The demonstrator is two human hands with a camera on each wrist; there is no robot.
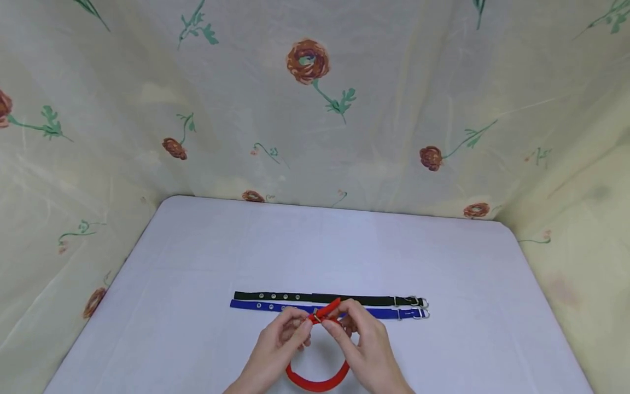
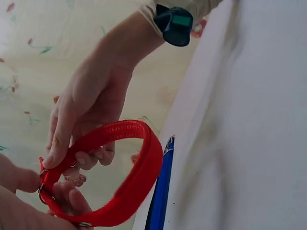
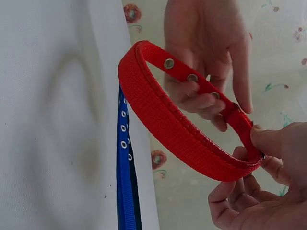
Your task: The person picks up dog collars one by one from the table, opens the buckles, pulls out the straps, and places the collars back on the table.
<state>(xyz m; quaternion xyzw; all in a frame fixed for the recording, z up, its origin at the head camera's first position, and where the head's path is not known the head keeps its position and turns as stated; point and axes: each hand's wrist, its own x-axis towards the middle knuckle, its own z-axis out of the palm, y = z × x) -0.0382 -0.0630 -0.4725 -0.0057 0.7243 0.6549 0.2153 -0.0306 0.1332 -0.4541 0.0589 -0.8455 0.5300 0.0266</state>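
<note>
A red collar is bent into a loop above the table, its metal-buckled part uppermost between both hands. My left hand pinches the band beside the buckle with thumb and fingers. From the other side, my right hand pinches the strap near its tip, which points up past the buckle. In the right wrist view the collar shows metal eyelets along the inner strap, with left fingers touching it there. Fingers partly hide the buckle.
Behind the hands, a black collar and a blue collar lie straight and side by side on the white table. Both have eyelets at the left and metal rings at the right. Flowered cloth hangs around the table.
</note>
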